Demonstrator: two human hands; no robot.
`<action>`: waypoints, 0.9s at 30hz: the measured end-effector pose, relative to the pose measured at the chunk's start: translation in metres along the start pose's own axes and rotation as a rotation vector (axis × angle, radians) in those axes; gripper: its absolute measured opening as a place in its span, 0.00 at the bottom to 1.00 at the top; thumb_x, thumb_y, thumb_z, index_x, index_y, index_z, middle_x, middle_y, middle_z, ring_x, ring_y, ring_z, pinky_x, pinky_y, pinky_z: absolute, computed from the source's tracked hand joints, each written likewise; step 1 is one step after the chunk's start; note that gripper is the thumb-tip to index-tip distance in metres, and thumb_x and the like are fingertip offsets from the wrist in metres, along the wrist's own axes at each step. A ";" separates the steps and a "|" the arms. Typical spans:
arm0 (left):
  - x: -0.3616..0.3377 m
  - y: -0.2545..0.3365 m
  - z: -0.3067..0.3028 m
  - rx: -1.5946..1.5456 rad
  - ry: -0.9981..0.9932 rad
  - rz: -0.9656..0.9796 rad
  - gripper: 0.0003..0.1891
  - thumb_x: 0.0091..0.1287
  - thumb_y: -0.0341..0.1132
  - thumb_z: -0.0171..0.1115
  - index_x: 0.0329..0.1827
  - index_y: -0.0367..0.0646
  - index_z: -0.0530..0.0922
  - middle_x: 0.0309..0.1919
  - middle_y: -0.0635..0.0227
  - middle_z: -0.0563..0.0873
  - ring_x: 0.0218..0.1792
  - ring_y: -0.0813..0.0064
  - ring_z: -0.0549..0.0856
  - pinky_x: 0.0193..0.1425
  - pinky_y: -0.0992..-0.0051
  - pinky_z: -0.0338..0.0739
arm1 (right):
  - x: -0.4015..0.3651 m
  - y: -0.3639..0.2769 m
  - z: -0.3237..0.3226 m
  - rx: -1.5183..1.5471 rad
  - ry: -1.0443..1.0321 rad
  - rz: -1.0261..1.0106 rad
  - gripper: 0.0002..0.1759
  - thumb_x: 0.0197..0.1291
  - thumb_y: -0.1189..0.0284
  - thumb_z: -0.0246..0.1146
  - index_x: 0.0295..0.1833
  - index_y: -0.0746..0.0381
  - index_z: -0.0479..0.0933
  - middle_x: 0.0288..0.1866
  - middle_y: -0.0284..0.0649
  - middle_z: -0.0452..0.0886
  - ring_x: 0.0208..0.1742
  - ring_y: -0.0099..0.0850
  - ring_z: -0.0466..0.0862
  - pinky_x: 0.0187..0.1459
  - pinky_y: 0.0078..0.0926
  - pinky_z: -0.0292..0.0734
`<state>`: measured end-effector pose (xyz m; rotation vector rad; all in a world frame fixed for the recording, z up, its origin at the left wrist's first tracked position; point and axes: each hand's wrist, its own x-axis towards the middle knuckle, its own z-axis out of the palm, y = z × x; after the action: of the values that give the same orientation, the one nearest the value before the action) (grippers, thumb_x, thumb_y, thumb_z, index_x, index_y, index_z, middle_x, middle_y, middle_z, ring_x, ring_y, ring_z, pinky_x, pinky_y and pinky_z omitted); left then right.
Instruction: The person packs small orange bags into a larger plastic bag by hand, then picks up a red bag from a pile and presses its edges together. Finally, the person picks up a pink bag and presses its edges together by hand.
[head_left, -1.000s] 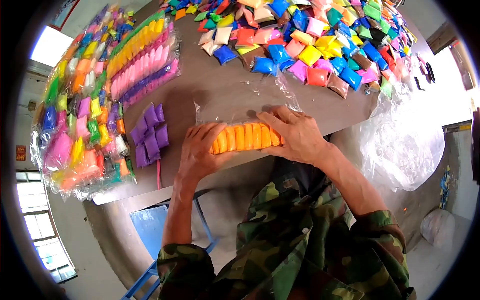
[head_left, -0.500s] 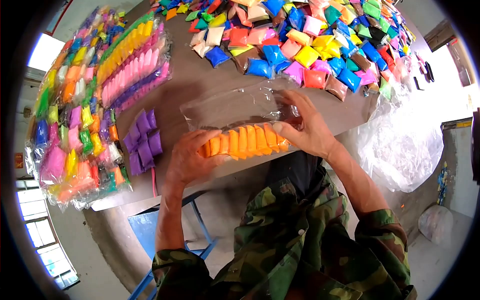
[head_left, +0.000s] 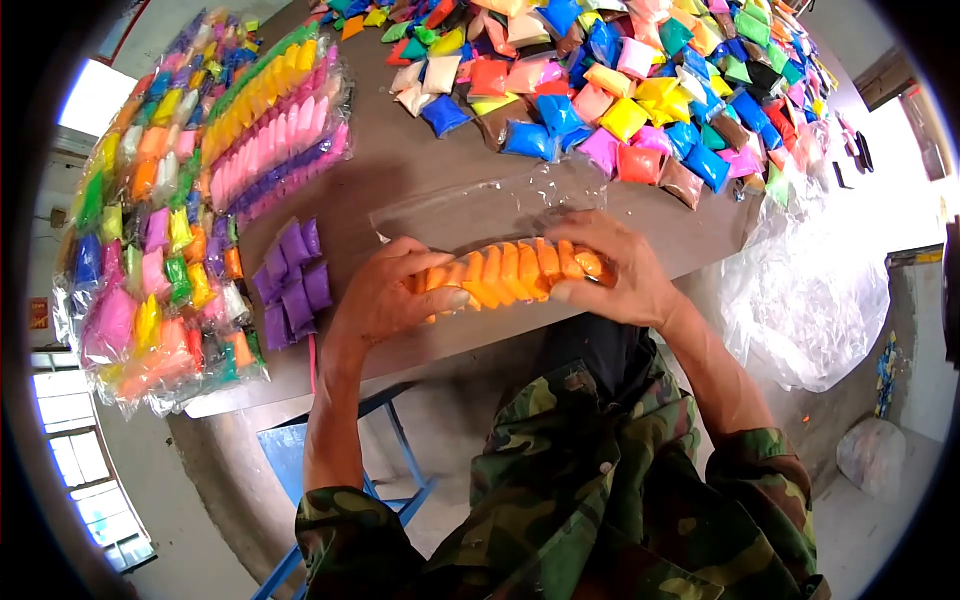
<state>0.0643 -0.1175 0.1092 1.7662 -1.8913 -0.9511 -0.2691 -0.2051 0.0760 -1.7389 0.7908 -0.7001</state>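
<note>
A row of small orange packets (head_left: 510, 272) stands side by side in a clear plastic bag (head_left: 480, 205) near the table's front edge. My left hand (head_left: 395, 288) is closed round the row's left end, thumb on the near side. My right hand (head_left: 615, 268) grips the right end, fingers over the far side and thumb at the near side. The bag's loose, see-through part lies behind the row on the table. A cluster of purple packets (head_left: 292, 280) rests left of my left hand.
Filled bags of coloured packets (head_left: 165, 230) cover the table's left side. Loose packets in many colours (head_left: 620, 90) are heaped at the back. A large clear plastic bag (head_left: 800, 290) hangs over the right edge. A blue chair (head_left: 285, 455) stands below the table.
My right hand has shifted from the row's far edge to wrap its right end. The orange row has tilted and risen slightly, and my left thumb now lies across its near side.
</note>
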 end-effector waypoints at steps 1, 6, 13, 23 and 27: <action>0.000 0.001 -0.001 -0.006 -0.001 -0.024 0.31 0.59 0.53 0.85 0.59 0.40 0.92 0.49 0.58 0.89 0.47 0.60 0.90 0.55 0.65 0.85 | 0.000 -0.001 0.002 -0.136 -0.024 -0.119 0.34 0.59 0.62 0.82 0.70 0.62 0.84 0.66 0.48 0.83 0.66 0.44 0.86 0.69 0.39 0.81; 0.002 -0.007 0.006 0.049 0.041 0.013 0.30 0.59 0.52 0.84 0.57 0.38 0.91 0.47 0.56 0.89 0.46 0.60 0.90 0.54 0.65 0.85 | -0.001 0.004 0.004 -0.273 -0.033 -0.208 0.34 0.54 0.63 0.85 0.67 0.61 0.87 0.66 0.49 0.83 0.69 0.48 0.84 0.70 0.42 0.80; 0.015 -0.009 -0.005 -0.021 0.178 0.020 0.19 0.65 0.36 0.79 0.56 0.37 0.90 0.47 0.60 0.90 0.43 0.70 0.88 0.51 0.71 0.83 | 0.011 0.004 0.002 -0.273 0.003 -0.153 0.28 0.54 0.65 0.84 0.61 0.61 0.90 0.60 0.49 0.88 0.61 0.48 0.88 0.64 0.41 0.85; 0.101 0.034 0.006 0.559 0.337 0.595 0.15 0.65 0.33 0.79 0.53 0.41 0.89 0.45 0.59 0.89 0.48 0.55 0.88 0.56 0.60 0.84 | 0.011 -0.003 0.002 -0.277 -0.021 -0.108 0.27 0.56 0.64 0.83 0.60 0.61 0.90 0.60 0.51 0.87 0.59 0.49 0.90 0.63 0.40 0.86; 0.127 0.015 0.016 0.552 0.237 0.615 0.08 0.66 0.34 0.76 0.41 0.43 0.84 0.37 0.64 0.85 0.44 0.55 0.86 0.49 0.57 0.83 | 0.011 0.000 0.003 -0.272 0.021 -0.128 0.25 0.55 0.65 0.82 0.58 0.60 0.91 0.58 0.50 0.88 0.57 0.50 0.91 0.62 0.41 0.87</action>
<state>0.0252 -0.2379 0.0867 1.2997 -2.4483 0.0038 -0.2600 -0.2121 0.0756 -2.0452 0.8241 -0.7227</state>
